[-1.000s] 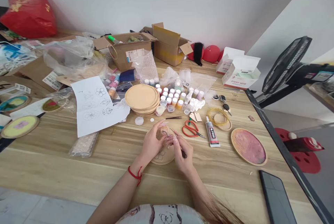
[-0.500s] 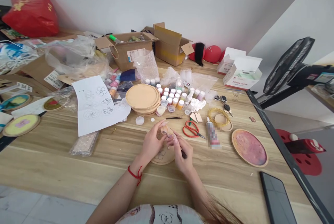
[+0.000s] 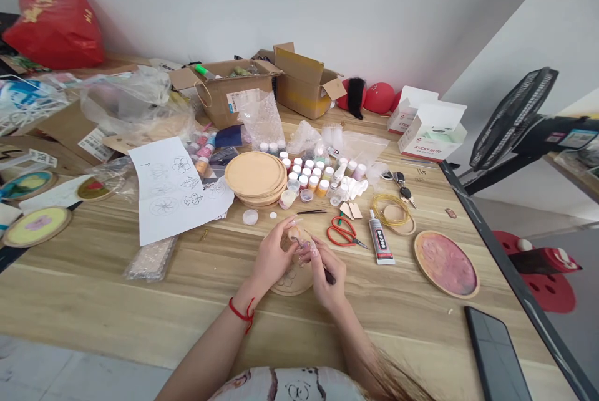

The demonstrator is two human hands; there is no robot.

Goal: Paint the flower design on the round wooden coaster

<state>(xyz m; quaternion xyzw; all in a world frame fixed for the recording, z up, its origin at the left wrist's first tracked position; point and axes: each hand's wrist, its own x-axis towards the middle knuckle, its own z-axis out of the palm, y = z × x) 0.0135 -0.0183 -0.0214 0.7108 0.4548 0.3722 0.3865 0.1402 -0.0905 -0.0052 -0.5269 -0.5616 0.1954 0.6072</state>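
My left hand [image 3: 274, 251] is closed around a small, pale, rounded cup-like piece [image 3: 294, 234], partly covered by the fingers. My right hand [image 3: 330, 267] grips a thin tool with a dark handle [image 3: 330, 277], its tip meeting the small piece; the kind of tool I cannot make out. Both hands hover over a round wooden plaque [image 3: 291, 289] with a flower outline drawn on it. Just beyond lie a pair of black tweezers [image 3: 311, 211], red-handled scissors [image 3: 344, 232] and a glue tube [image 3: 381, 240].
Behind the hands are stacked wooden discs [image 3: 255, 173] and several white-capped paint jars [image 3: 306, 171]. Left of them lies a sheet of flower drawings [image 3: 168, 201]. A pink-painted round plaque [image 3: 447, 264] and a phone [image 3: 496, 354] sit at right, near a fan [image 3: 512, 117].
The hands keep almost the same pose, with only slight movement of the fingers at the small piece. The camera view has shifted a little.
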